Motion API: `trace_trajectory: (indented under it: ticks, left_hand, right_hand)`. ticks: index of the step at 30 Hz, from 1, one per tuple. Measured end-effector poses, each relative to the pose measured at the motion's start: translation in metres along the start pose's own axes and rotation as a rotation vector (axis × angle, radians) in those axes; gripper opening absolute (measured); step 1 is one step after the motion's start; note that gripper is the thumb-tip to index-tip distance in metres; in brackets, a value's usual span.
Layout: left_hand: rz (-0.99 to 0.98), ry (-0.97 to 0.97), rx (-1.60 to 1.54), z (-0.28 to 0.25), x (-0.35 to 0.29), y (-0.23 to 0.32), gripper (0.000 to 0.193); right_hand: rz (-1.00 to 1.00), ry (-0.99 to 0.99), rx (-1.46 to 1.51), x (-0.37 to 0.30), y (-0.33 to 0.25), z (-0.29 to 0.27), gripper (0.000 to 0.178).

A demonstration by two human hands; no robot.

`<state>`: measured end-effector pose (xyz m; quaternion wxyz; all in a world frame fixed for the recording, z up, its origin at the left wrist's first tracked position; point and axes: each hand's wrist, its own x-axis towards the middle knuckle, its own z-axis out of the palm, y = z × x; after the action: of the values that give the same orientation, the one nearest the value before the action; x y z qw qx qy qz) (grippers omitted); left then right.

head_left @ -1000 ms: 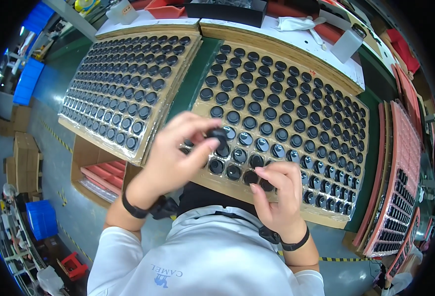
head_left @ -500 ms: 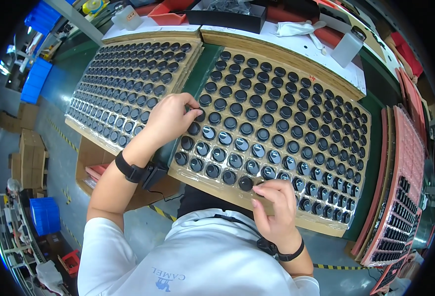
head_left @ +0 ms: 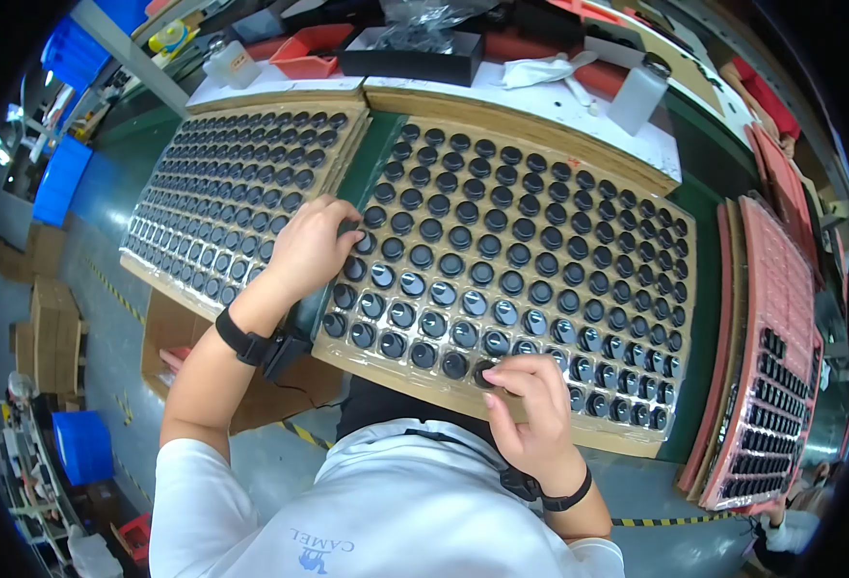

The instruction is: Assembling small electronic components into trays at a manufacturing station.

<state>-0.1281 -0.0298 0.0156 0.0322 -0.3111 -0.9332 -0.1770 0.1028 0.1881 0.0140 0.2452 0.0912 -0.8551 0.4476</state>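
Note:
A clear plastic tray (head_left: 347, 358) on cardboard lies before me, filled with rows of round black cap-like pieces (head_left: 512, 281). Several in the nearer rows have a glossy, lens-like face. My left hand (head_left: 311, 249) is over the tray's left edge, thumb and forefinger slightly apart beside a black piece (head_left: 366, 244) in the leftmost column. At the near edge, the forefinger and thumb of my right hand (head_left: 538, 409) are at another black piece (head_left: 483, 374) in the front row. That hand hides the pocket just right of it.
A second full tray (head_left: 155, 266) stands on the left. Along the back, a white shelf (head_left: 502, 94) bears a red bin (head_left: 309, 58), a black box (head_left: 415, 64), a white cloth (head_left: 540, 71) and two bottles. Pink trays (head_left: 781, 289) lean at right, some holding black parts.
The whole view has shifted, so the trays appear lower and further left. My left thumb has drawn back slightly from its black piece. My right hand stays at the same front-row piece.

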Motion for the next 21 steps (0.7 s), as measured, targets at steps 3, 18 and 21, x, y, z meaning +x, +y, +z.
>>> trace_trajectory:
  ticks: [3, 18, 21]
  left_hand:
    - [-0.017, -0.021, -0.069, -0.009, -0.004, 0.008, 0.018]
    - [0.230, 0.120, -0.427, -0.163, 0.029, 0.059, 0.015]
    - [0.304, 0.173, -0.430, -0.196, 0.047, 0.080, 0.015]
  right_hand:
    - [-0.029, 0.008, -0.040, 0.002, -0.005, -0.012, 0.027]
    - [-0.209, 0.083, -0.507, 0.057, -0.087, -0.153, 0.022]
    - [-0.203, 0.116, -0.611, 0.073, -0.092, -0.182, 0.021]
